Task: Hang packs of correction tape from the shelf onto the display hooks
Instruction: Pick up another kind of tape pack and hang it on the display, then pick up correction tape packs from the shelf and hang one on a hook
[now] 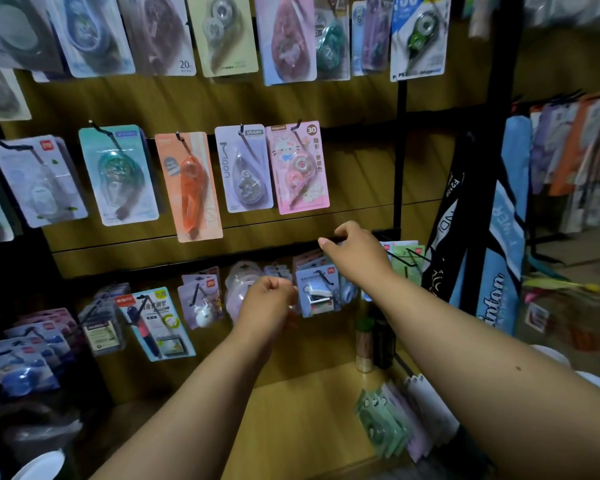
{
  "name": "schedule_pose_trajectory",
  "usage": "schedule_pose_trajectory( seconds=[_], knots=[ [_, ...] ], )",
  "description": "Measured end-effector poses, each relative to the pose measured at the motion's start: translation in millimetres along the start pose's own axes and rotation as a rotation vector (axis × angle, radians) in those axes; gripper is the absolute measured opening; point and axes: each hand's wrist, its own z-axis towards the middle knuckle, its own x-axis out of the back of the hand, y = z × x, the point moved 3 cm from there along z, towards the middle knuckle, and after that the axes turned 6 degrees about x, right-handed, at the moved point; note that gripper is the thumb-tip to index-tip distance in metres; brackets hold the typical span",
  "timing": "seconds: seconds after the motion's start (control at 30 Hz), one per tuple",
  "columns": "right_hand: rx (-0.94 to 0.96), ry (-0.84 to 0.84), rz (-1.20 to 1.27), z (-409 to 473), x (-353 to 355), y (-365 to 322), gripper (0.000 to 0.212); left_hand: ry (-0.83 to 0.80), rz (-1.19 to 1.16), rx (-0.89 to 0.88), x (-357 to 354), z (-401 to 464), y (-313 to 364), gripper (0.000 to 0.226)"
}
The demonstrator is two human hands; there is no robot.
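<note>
Several correction tape packs [385,422], green and pink, lie on the wooden shelf [302,410] at lower right. More packs hang on display hooks on the wall, among them a blue pack [314,292] on a black hook [323,276]. My right hand [357,252] reaches up to the black rail above that blue pack. Its thumb and fingers pinch a pale pack edge, which the hand mostly hides. My left hand [267,301] is curled in front of translucent purple packs [241,287], just left of the blue pack. What it holds is hidden.
Rows of carded correction tapes fill the upper wall, including a pink pack [298,168] and an orange one [189,185]. Dark bottles [374,341] stand at the shelf's back right. A blue badminton bag [485,244] leans on the right beside the black frame post [400,150].
</note>
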Motion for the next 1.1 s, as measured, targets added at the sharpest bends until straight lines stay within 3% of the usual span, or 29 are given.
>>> schedule_pose_trajectory(
  seconds=[0.23,0.57,0.8,0.9,1.1],
  knots=[
    [-0.067,-0.037,-0.057,-18,5,38,0.035,-0.058,0.071,0.046,-30,9,-22,0.014],
    [-0.184,-0.093,-0.117,-27,5,112,0.039,-0.156,0.118,0.113,-81,28,-59,0.010],
    [-0.296,-0.202,-0.137,-40,-34,182,0.046,-0.238,0.165,0.256,-110,56,-117,0.016],
    [-0.372,-0.257,-0.146,-46,-54,214,0.043,-0.251,0.169,0.357,-119,68,-149,0.003],
    [-0.511,-0.409,-0.121,-60,-105,276,0.031,-0.229,0.214,0.516,-127,98,-212,0.006]
  ],
)
